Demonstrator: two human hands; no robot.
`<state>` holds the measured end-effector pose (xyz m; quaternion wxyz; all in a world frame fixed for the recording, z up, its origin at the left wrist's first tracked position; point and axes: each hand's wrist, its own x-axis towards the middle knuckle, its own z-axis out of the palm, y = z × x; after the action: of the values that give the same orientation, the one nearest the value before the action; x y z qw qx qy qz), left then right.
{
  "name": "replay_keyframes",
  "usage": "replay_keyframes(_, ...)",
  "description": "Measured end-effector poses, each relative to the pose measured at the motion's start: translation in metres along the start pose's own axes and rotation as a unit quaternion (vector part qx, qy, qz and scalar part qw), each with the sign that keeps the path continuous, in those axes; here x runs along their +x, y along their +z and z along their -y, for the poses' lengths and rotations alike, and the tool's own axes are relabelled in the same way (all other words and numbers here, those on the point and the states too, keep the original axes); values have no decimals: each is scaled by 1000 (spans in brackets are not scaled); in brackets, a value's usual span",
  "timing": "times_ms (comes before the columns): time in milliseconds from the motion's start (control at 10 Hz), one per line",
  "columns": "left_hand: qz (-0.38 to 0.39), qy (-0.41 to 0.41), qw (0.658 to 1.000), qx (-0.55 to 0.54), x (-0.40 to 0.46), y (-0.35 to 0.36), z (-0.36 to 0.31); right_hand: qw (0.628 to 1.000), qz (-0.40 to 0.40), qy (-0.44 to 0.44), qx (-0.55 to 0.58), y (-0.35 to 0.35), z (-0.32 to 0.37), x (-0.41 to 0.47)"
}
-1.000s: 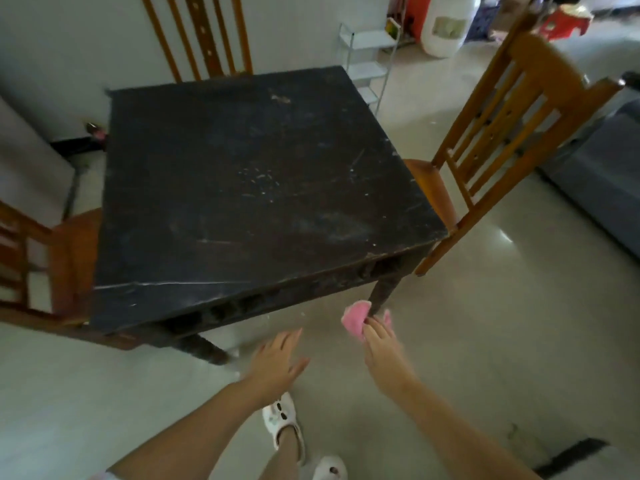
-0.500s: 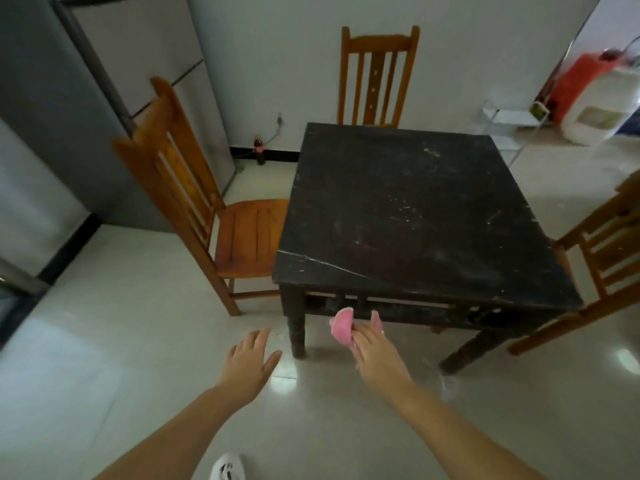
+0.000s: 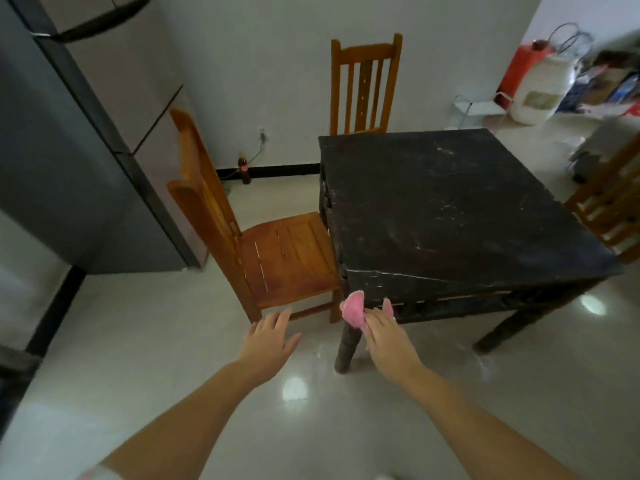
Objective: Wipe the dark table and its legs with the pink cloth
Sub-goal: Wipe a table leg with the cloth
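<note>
The right hand (image 3: 382, 336) grips the crumpled pink cloth (image 3: 353, 311), its long axis toward twelve o'clock, against the dark square wooden table's (image 3: 450, 216) near leg (image 3: 346, 344); the left hand (image 3: 268, 336) hovers with fingers spread at nine o'clock.

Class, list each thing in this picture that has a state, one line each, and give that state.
Left hand: open, fingers spread, holding nothing.
Right hand: gripping the pink cloth at the table's near corner.
Dark table: upright, top scuffed and speckled.
Chair on the left: seat tucked against the table.
Fridge: doors closed.
</note>
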<state>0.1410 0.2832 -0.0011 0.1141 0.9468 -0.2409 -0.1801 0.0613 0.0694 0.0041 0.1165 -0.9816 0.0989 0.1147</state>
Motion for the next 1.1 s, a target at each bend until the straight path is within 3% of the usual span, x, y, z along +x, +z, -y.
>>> replay_keyframes(100, 16, 34, 999, 11, 27, -10, 8, 999, 18, 49, -16, 0, 8, 13)
replay_keyframes(300, 58, 66, 996, -2, 74, -9, 10, 998, -14, 47, 42, 20, 5, 30)
replay_keyframes(400, 96, 107, 990, 12, 89, -6, 23, 986, -88, 111, 94, 57, 11, 24)
replay_keyframes(500, 132, 143, 981, 17, 111, 0, 39, 984, -76, 146, 69, 113, -4, 22)
replay_keyframes(600, 185, 197, 962, 39, 142, 9, 51, 947, -107, 260, 153, 120, 18, 17)
replay_keyframes(700, 246, 238, 939, 40, 172, 25, 64, 826, -97, 438, 340, 130, 43, 19)
replay_keyframes(800, 282, 267, 921, 13, 198, 49, 81, 676, -153, 541, 476, 152, 56, 34)
replay_keyframes(900, 295, 272, 916, -35, 220, 92, 91, 576, -207, 570, 548, 192, 56, 59)
replay_keyframes(1000, 272, 255, 924, -84, 252, 158, 78, 558, -287, 529, 571, 240, 41, 98)
replay_keyframes(1100, 266, 246, 916, -172, 271, 219, 64, 579, -381, 453, 560, 297, 14, 141)
